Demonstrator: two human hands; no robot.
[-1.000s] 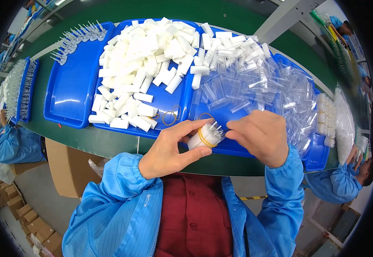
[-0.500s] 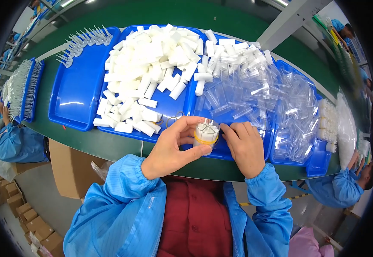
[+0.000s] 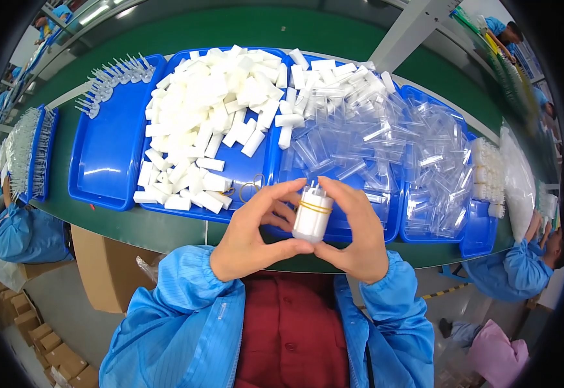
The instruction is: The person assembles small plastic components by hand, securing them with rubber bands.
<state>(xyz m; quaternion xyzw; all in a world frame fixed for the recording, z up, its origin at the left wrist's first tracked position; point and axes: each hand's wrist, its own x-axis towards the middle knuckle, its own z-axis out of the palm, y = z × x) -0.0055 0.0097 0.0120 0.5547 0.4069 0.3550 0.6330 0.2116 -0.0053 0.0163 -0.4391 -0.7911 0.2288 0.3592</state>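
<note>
Bundle (image 3: pixel 309 224), white, yellow-banded, apparently clear-cased

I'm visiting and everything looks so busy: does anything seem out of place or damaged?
A tiny red object lies alone on the green table, outside the blue trays, so it looks stray. The banded white cylinder shows no obvious damage.

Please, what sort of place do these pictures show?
It looks like a factory workshop: blue trays of white blocks and clear plastic pieces stand on a green table, and other people in blue clothes are nearby.
</note>
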